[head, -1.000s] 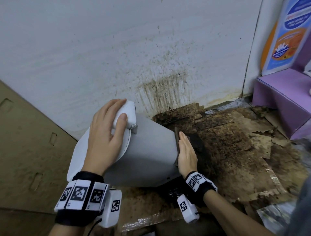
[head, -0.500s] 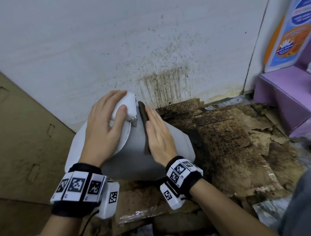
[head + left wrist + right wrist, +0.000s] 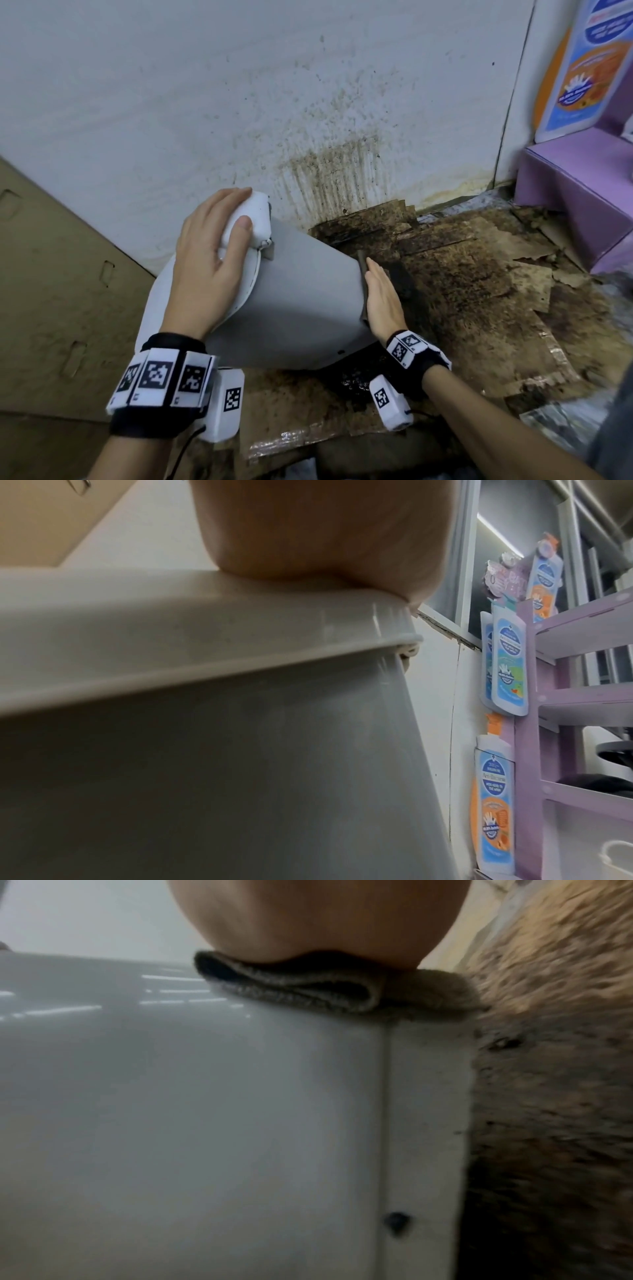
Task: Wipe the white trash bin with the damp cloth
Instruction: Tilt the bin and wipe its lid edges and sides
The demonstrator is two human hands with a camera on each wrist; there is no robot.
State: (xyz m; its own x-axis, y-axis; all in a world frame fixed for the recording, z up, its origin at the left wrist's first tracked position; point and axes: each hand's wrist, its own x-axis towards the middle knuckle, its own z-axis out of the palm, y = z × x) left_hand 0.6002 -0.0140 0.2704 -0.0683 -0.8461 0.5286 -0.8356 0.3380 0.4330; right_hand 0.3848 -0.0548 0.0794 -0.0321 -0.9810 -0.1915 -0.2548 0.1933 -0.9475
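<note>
The white trash bin [image 3: 301,301] is tipped over toward the left, its lid [image 3: 152,308] facing me. My left hand [image 3: 209,260] lies on the lid with thumb and fingers curled round the lid's white hinge block [image 3: 257,219]. My right hand [image 3: 382,298] is flat with straight fingers, pressing the dark folded cloth [image 3: 362,274] against the bin's right side near its base. In the right wrist view the cloth [image 3: 308,988] is squeezed between my palm [image 3: 318,915] and the bin wall [image 3: 205,1123]. The left wrist view shows the lid rim [image 3: 171,656] under my hand [image 3: 325,528].
A stained white wall [image 3: 325,171] stands just behind the bin. Soggy, dirty cardboard [image 3: 479,291] covers the floor to the right. A purple shelf unit [image 3: 575,198] with pouches stands at the far right, and a tan cardboard sheet [image 3: 68,274] leans at the left.
My right hand has slid the cloth from the bin's upper end by the lid down to its base end, a full back-and-forth stroke over the second. The left hand keeps its hold.
</note>
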